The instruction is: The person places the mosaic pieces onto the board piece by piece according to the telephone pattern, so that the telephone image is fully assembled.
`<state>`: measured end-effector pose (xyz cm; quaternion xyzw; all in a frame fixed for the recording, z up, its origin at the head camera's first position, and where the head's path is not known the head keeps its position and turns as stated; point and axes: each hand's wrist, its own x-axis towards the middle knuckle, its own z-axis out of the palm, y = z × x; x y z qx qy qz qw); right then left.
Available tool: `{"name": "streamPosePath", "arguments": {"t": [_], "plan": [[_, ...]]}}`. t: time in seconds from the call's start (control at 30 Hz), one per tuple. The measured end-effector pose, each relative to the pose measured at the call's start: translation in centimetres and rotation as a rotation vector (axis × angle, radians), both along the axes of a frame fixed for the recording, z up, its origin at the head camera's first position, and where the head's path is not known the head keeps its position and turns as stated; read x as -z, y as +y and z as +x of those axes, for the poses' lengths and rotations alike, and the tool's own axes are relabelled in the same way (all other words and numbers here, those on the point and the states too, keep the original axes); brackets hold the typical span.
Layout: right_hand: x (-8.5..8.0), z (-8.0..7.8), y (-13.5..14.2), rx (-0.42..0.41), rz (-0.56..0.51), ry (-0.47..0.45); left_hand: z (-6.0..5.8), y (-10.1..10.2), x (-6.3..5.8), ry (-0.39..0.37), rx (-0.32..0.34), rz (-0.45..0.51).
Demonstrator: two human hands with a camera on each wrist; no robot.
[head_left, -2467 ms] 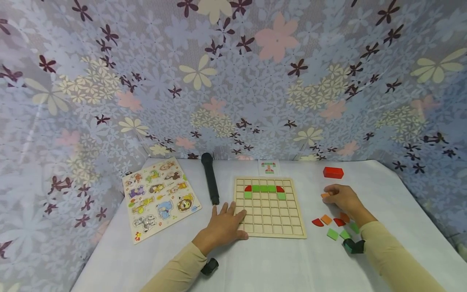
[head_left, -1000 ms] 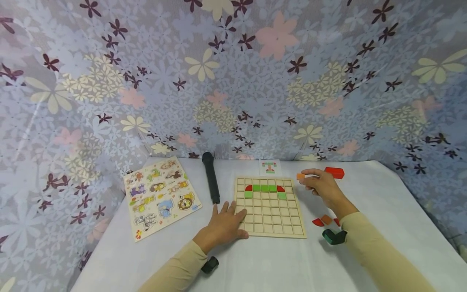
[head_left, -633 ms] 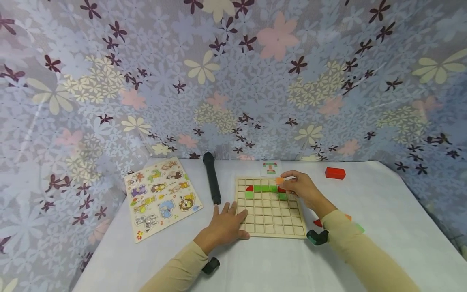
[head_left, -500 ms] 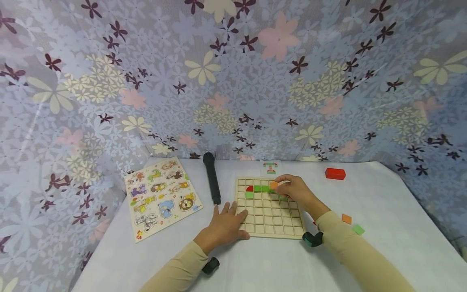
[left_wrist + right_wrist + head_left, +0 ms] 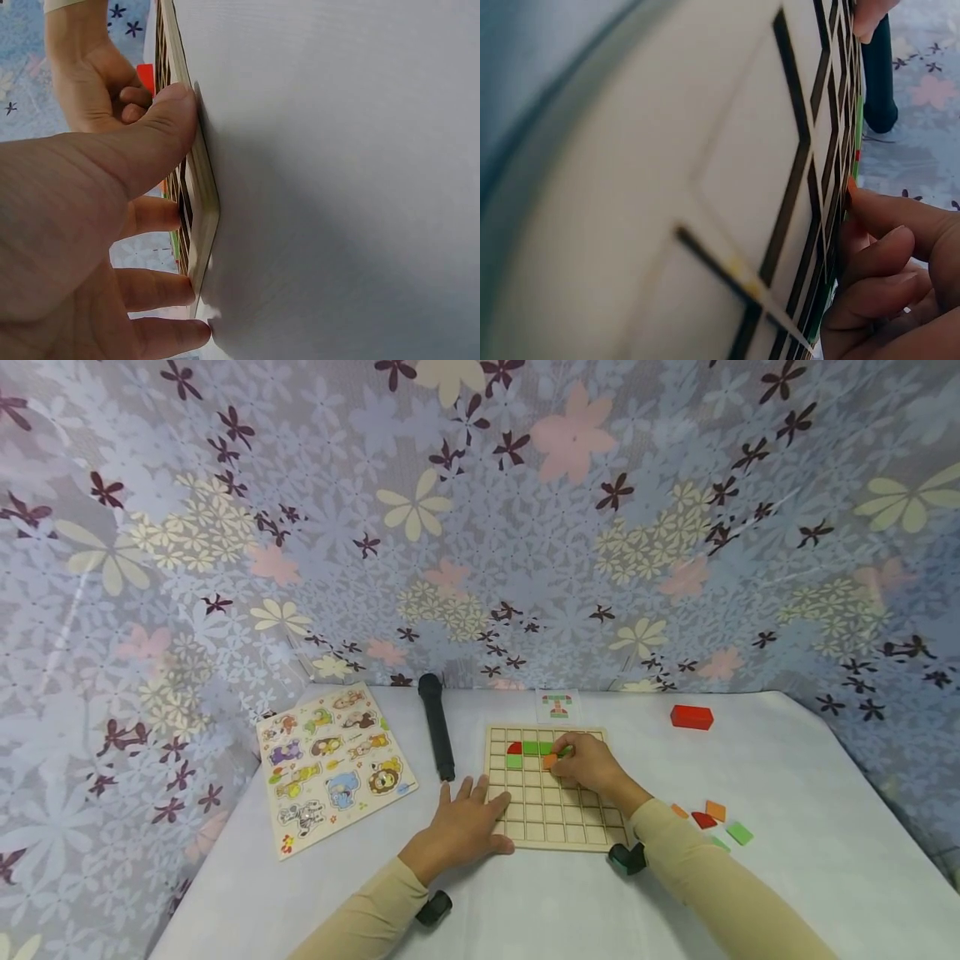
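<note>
My right hand (image 5: 592, 767) pinches an orange square tile (image 5: 550, 762) at the wooden grid board (image 5: 555, 818), just below the green row. In the right wrist view the orange tile (image 5: 852, 186) shows at the fingertips, low against the board; whether it sits fully in a cell cannot be told. A red quarter-round tile (image 5: 514, 748), green tiles (image 5: 531, 748) beside it and a green tile (image 5: 513, 762) below lie in the grid. The right hand hides the row's right end. With fingers spread, my left hand (image 5: 456, 827) rests on the board's lower left edge, its thumb (image 5: 169, 120) against the rim.
A card with a coloured pattern (image 5: 558, 706) lies behind the board. Left of it are a black microphone (image 5: 437, 727) and an animal puzzle board (image 5: 337, 768). A red block (image 5: 692, 717) stands at the back right, with loose tiles (image 5: 739, 832) nearer the right forearm.
My right hand has carried the orange tile from the right side of the table leftward over the board and down to the grid. The left hand has stayed on the board's edge.
</note>
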<state>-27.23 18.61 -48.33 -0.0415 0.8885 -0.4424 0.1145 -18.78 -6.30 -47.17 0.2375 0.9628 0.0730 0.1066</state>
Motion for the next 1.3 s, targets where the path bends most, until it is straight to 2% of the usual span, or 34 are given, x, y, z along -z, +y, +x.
{"name": "streamPosePath", "arguments": {"t": [0.23,0.4,0.53,0.7,0.87,1.0,1.13,1.3], "plan": [[-0.3,0.3,-0.4,-0.003,0.082,0.016,0.0,0.0,0.1,0.003,0.001,0.006],[-0.4,0.5,-0.2,0.012,0.076,0.02,0.0,0.0,0.2,0.005,0.001,0.009],[-1.0,0.7,1.1,0.054,0.016,0.028,0.0,0.0,0.3,0.006,0.004,0.008],[-3.1,1.8,4.5,0.113,-0.085,0.063,0.1,0.0,0.1,0.0,0.005,0.006],[-5.1,3.6,9.1,0.168,-0.005,0.139,-0.1,-0.1,0.0,0.005,0.005,-0.003],[-6.1,5.6,12.4,0.232,0.023,0.13,-0.2,-0.2,0.1,0.007,0.003,-0.008],[-6.0,7.7,15.6,0.291,0.001,0.089,-0.1,-0.1,0.2,0.003,0.007,-0.003],[-4.4,9.8,18.7,0.335,-0.03,0.019,0.0,-0.1,0.2,-0.002,0.011,0.005]]}}
